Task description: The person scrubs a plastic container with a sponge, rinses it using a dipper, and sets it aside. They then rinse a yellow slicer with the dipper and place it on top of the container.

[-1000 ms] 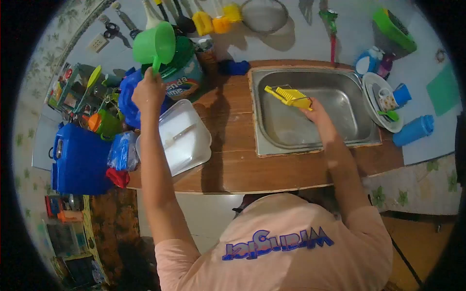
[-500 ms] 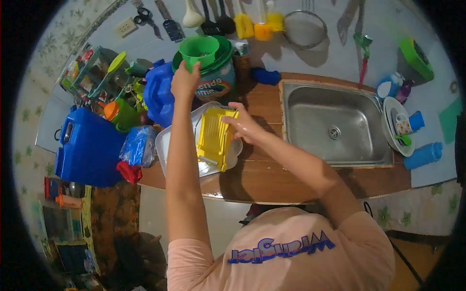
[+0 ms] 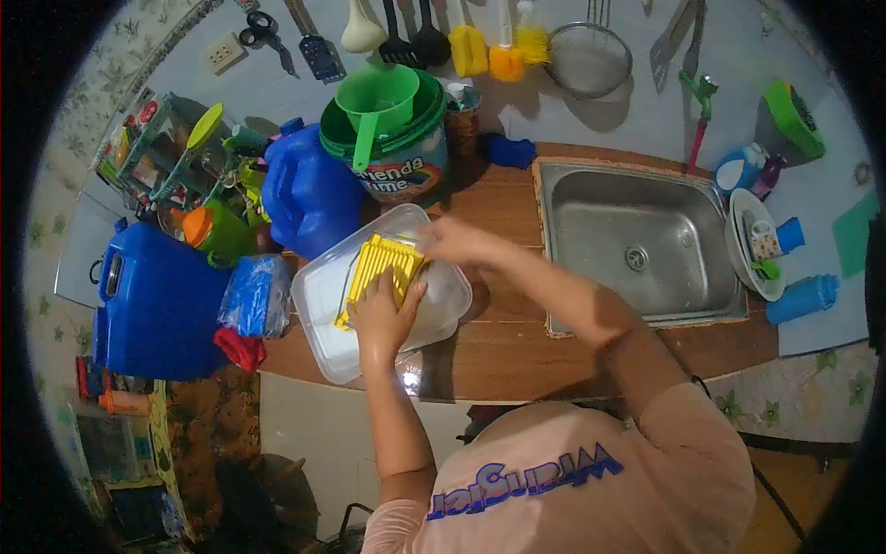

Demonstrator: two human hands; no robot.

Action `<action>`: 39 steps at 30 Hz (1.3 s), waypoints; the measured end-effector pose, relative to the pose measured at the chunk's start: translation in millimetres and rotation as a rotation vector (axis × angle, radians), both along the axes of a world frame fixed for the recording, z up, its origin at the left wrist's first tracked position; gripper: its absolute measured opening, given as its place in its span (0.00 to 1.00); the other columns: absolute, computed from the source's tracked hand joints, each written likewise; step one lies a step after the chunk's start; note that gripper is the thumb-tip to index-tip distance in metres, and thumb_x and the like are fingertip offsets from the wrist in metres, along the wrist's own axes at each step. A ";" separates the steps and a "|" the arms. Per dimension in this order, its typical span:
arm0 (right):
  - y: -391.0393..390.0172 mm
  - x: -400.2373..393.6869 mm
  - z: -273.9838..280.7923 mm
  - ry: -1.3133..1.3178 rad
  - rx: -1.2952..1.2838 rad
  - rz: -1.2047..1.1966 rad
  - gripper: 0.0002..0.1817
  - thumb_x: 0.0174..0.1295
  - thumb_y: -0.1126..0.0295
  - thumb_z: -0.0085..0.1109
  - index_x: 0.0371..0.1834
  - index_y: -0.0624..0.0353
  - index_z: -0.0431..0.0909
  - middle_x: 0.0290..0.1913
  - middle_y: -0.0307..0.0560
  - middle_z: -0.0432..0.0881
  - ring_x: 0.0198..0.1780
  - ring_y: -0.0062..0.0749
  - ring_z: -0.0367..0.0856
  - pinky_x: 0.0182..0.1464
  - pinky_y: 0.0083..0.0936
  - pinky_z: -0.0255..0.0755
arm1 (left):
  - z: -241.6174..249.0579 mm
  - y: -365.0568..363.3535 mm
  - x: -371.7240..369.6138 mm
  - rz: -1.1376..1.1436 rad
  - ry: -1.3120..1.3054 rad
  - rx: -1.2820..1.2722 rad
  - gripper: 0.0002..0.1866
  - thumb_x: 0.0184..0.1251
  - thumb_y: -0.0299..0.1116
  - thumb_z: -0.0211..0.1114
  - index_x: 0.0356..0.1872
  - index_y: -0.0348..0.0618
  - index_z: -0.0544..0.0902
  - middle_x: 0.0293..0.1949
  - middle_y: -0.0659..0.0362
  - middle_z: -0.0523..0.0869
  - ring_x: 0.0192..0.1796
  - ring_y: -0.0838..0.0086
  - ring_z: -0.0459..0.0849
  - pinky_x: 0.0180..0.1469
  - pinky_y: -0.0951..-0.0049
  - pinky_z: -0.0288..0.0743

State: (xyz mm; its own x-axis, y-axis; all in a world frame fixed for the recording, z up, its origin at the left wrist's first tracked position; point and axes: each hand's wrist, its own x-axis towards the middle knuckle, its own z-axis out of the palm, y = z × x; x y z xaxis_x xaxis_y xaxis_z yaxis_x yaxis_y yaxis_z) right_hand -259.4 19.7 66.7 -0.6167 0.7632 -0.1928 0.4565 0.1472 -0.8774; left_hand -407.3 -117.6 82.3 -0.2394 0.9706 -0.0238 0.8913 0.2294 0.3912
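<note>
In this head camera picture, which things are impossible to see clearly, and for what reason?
- Yellow grater: its near end is covered by the left hand.
- Right hand: motion blur hides the fingers and their grip.
- Clear tub: what lies under the grater is hidden.
- Label on the bucket: cut off by the blue jug.
- Hanging utensils: tops cut off by the picture's edge.
</note>
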 end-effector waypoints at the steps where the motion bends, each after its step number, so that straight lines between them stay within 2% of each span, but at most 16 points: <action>1: 19.0 11.4 6.6 0.012 -0.160 0.012 0.20 0.61 0.58 0.54 0.52 0.60 0.76 0.46 0.61 0.80 0.45 0.41 0.81 0.47 0.31 0.75 | -5.1 -0.8 -0.9 0.001 0.026 0.037 0.35 0.59 0.60 0.55 0.60 0.44 0.70 0.56 0.48 0.74 0.60 0.53 0.70 0.63 0.39 0.49; 3: 70.0 39.7 -14.2 0.097 -0.034 -0.302 0.16 0.60 0.59 0.53 0.42 0.59 0.80 0.35 0.56 0.83 0.35 0.46 0.83 0.45 0.39 0.75 | -16.3 -3.0 -1.6 0.002 0.078 0.112 0.35 0.59 0.58 0.57 0.61 0.44 0.69 0.58 0.49 0.72 0.62 0.55 0.68 0.64 0.39 0.46; 5: 111.7 70.9 -26.0 -0.154 0.389 -0.567 0.14 0.59 0.64 0.55 0.45 0.58 0.79 0.37 0.51 0.83 0.35 0.45 0.82 0.40 0.44 0.75 | -12.4 -2.2 5.8 0.019 0.065 0.129 0.34 0.58 0.55 0.59 0.61 0.45 0.68 0.62 0.49 0.67 0.67 0.55 0.61 0.65 0.37 0.43; 7: 156.0 90.8 -67.4 -0.435 0.730 -0.758 0.16 0.57 0.62 0.57 0.47 0.55 0.78 0.45 0.47 0.80 0.49 0.47 0.76 0.48 0.44 0.71 | -13.1 -3.0 17.1 0.015 0.134 0.200 0.33 0.59 0.54 0.59 0.61 0.45 0.68 0.62 0.49 0.67 0.68 0.54 0.58 0.65 0.36 0.42; 8: 163.8 97.4 -71.1 -0.508 0.771 -0.788 0.21 0.55 0.54 0.60 0.48 0.53 0.77 0.50 0.47 0.78 0.57 0.43 0.71 0.55 0.39 0.68 | -13.2 -2.8 24.1 -0.016 0.120 0.193 0.31 0.59 0.51 0.59 0.61 0.45 0.69 0.63 0.50 0.66 0.69 0.53 0.56 0.65 0.34 0.40; 11: 183.7 108.5 -84.1 -0.666 0.820 -0.615 0.25 0.53 0.55 0.62 0.53 0.53 0.74 0.45 0.49 0.79 0.52 0.45 0.74 0.54 0.39 0.68 | 1.1 -10.2 51.1 -0.172 0.062 0.209 0.29 0.60 0.49 0.59 0.60 0.46 0.70 0.62 0.53 0.67 0.69 0.54 0.56 0.65 0.34 0.38; 14: 195.3 116.3 -75.2 -0.302 0.825 -0.627 0.22 0.53 0.61 0.61 0.51 0.56 0.72 0.42 0.51 0.80 0.48 0.46 0.76 0.50 0.39 0.69 | -4.9 -11.0 57.4 -0.219 0.034 0.255 0.26 0.59 0.46 0.62 0.58 0.49 0.72 0.63 0.57 0.68 0.70 0.56 0.56 0.66 0.36 0.33; 17: 168.0 118.3 -39.1 0.162 0.655 -0.706 0.16 0.52 0.65 0.58 0.44 0.57 0.72 0.37 0.54 0.78 0.41 0.48 0.77 0.45 0.36 0.70 | -8.6 -13.9 54.9 -0.191 -0.019 0.277 0.25 0.58 0.43 0.63 0.57 0.49 0.74 0.62 0.58 0.69 0.70 0.57 0.57 0.66 0.37 0.30; 22: 54.8 129.0 -7.1 0.072 0.750 -0.216 0.11 0.51 0.69 0.55 0.37 0.58 0.71 0.36 0.53 0.76 0.38 0.45 0.77 0.39 0.36 0.70 | -2.6 -11.7 49.0 -0.171 -0.045 0.324 0.21 0.60 0.42 0.61 0.54 0.49 0.76 0.60 0.58 0.72 0.68 0.58 0.59 0.66 0.36 0.32; 23: 24.0 128.8 -3.2 0.018 0.674 -0.011 0.11 0.50 0.70 0.55 0.38 0.57 0.72 0.38 0.51 0.77 0.39 0.45 0.77 0.42 0.35 0.71 | -3.3 -11.5 49.3 -0.175 -0.050 0.329 0.21 0.60 0.42 0.61 0.53 0.49 0.76 0.59 0.58 0.72 0.68 0.58 0.59 0.66 0.36 0.32; 24: -10.6 128.1 4.7 -0.230 0.496 0.197 0.12 0.54 0.64 0.57 0.40 0.54 0.74 0.47 0.48 0.77 0.49 0.45 0.75 0.51 0.39 0.70 | -3.7 -10.8 49.6 -0.178 -0.055 0.335 0.21 0.60 0.42 0.61 0.53 0.49 0.76 0.59 0.58 0.72 0.68 0.58 0.60 0.66 0.36 0.32; 26: -63.0 127.0 -22.8 -0.421 0.671 0.556 0.16 0.58 0.56 0.54 0.46 0.50 0.75 0.58 0.44 0.72 0.63 0.45 0.65 0.62 0.49 0.60 | -5.8 -9.3 50.8 -0.194 -0.075 0.330 0.20 0.60 0.42 0.61 0.52 0.49 0.77 0.59 0.58 0.72 0.68 0.57 0.60 0.66 0.36 0.32; 29: -77.9 114.2 -77.9 -0.318 0.856 0.650 0.16 0.62 0.53 0.49 0.49 0.45 0.74 0.62 0.43 0.67 0.69 0.46 0.55 0.67 0.56 0.48 | -11.3 -5.8 54.0 -0.232 -0.111 0.313 0.19 0.59 0.41 0.62 0.51 0.48 0.77 0.58 0.58 0.73 0.68 0.58 0.60 0.66 0.36 0.31; 30: -62.8 112.2 -92.6 -0.267 0.879 0.641 0.19 0.64 0.55 0.48 0.57 0.42 0.71 0.66 0.41 0.63 0.70 0.45 0.55 0.67 0.55 0.48 | -13.1 -4.3 55.7 -0.244 -0.116 0.315 0.19 0.59 0.41 0.62 0.51 0.48 0.77 0.58 0.58 0.73 0.68 0.58 0.60 0.66 0.36 0.30; 37: 68.6 90.1 -110.1 -0.579 0.938 0.234 0.25 0.68 0.53 0.36 0.68 0.38 0.58 0.71 0.39 0.56 0.72 0.46 0.49 0.68 0.55 0.45 | -12.3 -5.5 59.0 -0.242 -0.144 0.334 0.18 0.59 0.39 0.62 0.51 0.49 0.77 0.57 0.59 0.73 0.68 0.58 0.60 0.66 0.37 0.29; 39: 109.0 89.1 -110.6 -0.583 0.768 0.064 0.25 0.69 0.52 0.31 0.69 0.37 0.56 0.71 0.38 0.55 0.72 0.47 0.48 0.68 0.56 0.44 | -12.9 -9.6 58.6 -0.238 -0.138 0.331 0.18 0.59 0.39 0.62 0.51 0.49 0.78 0.57 0.59 0.73 0.68 0.58 0.59 0.66 0.37 0.29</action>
State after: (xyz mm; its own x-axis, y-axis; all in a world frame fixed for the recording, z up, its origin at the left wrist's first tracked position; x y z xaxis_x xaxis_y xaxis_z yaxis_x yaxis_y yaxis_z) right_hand -170.3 128.6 -43.9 -0.6271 0.7769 0.0556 0.7610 0.6264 -0.1690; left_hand -348.7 -127.2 69.4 -0.0243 0.9591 0.2820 0.8386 -0.1340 0.5280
